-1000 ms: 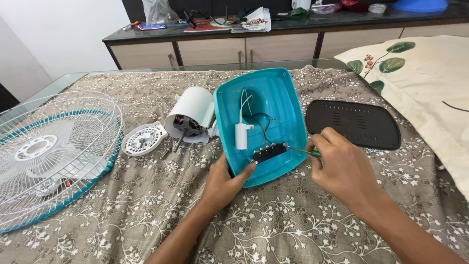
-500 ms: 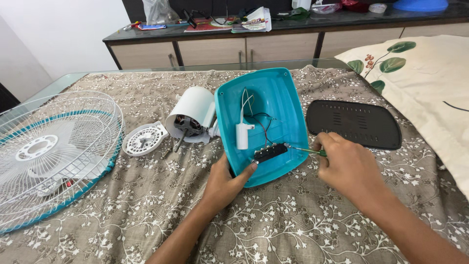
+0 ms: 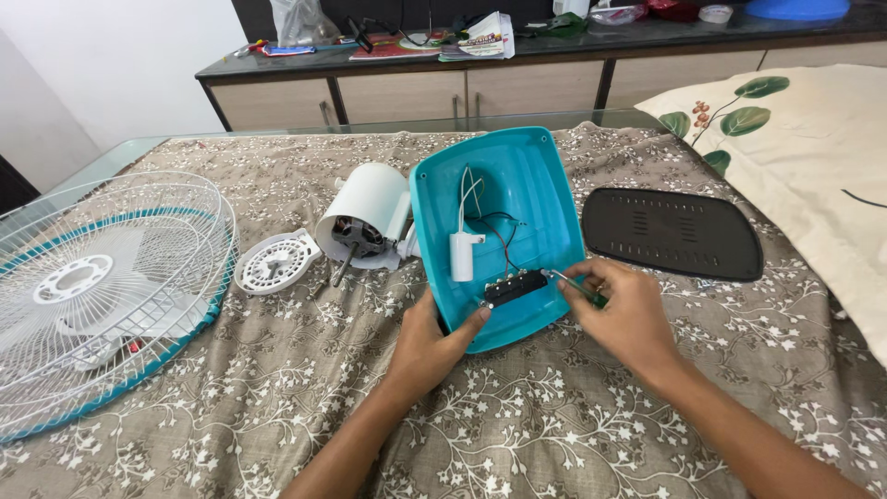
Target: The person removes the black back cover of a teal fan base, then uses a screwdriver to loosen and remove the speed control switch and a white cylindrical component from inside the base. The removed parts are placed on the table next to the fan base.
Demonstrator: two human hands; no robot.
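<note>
Teal fan base shell (image 3: 517, 199), one, open side up at table centre on the floral cloth (image 3: 277, 388). Left hand (image 3: 432, 346) grips its near edge, thumb on the black switch block (image 3: 514, 287) inside. Right hand (image 3: 621, 319) fingers closed round one green-handled screwdriver (image 3: 577, 286), tip at the block's right end. One white capacitor (image 3: 460, 256) with wires inside. Left: one white motor (image 3: 365, 220), one round white cap (image 3: 275, 261), one fan guard (image 3: 102, 286). Right: one black base plate (image 3: 673, 233). Far: one cabinet (image 3: 416, 92).
</note>
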